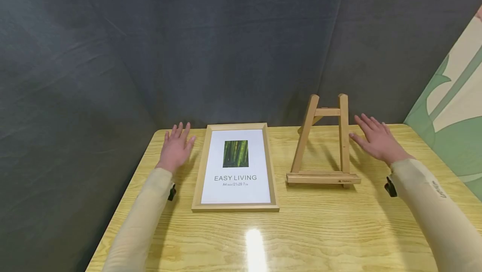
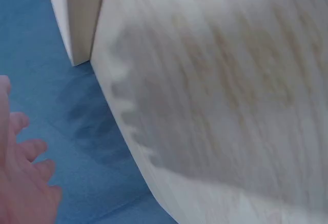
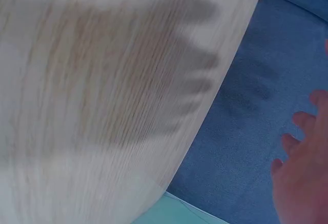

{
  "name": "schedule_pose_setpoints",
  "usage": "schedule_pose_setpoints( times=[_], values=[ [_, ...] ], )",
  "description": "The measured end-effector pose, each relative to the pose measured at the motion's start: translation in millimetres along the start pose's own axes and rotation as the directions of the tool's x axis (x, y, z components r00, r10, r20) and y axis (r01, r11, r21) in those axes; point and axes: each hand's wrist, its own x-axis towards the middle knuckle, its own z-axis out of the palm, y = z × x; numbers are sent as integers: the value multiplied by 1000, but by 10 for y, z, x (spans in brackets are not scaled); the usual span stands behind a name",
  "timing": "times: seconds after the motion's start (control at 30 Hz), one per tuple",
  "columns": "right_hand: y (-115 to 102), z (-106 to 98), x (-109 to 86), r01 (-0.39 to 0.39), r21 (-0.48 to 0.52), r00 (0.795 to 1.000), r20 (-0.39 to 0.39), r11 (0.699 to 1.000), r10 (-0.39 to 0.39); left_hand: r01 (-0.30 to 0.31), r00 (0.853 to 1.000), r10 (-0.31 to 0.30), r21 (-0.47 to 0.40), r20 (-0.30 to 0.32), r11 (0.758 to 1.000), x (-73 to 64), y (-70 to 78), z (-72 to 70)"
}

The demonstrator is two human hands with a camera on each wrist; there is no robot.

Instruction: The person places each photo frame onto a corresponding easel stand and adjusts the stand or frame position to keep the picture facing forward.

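Note:
A wooden picture frame point(image 1: 234, 208) lies flat on the table, its white insert printed with a bamboo photo and "EASY LIVING". To its right stands a small wooden tabletop easel point(image 1: 323, 178) with a ledge along the front. My left hand point(image 1: 175, 148) is held left of the frame, fingers spread and holding nothing. On the other side, my right hand point(image 1: 380, 140) hovers just right of the easel with its fingers straight and nothing in them. In the left wrist view, a corner of the frame point(image 2: 84, 24) shows at the table's edge.
The light wood table point(image 1: 316, 230) has a bright glare streak near its front. Behind it and at the left hangs a dark grey cloth point(image 1: 233, 46). A wall panel with green leaf shapes point(image 1: 452, 109) stands at the right.

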Motion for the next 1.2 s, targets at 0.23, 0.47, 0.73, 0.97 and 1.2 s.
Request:
schedule_pose_setpoints(
  times=[0.23,0.47,0.73,0.97,1.2],
  values=[
    [-47,-71,0,-78,297,997,-3,952,82,18,1000,-19,-269,-2,963,-18,-3,-119],
    [-150,-187,-61,-168,553,983,35,816,179,109,994,-71,-563,88,819,-49,59,-222],
    [-142,-249,-145,-198,756,971,62,624,233,158,987,-79,-725,142,671,-65,118,-259],
    [-203,-351,-307,-114,958,973,55,262,223,195,981,-79,-835,180,514,-144,197,-298],
    [-275,-440,-402,-29,994,982,47,-101,184,233,972,-82,-910,218,342,-291,355,-446]
  ],
)
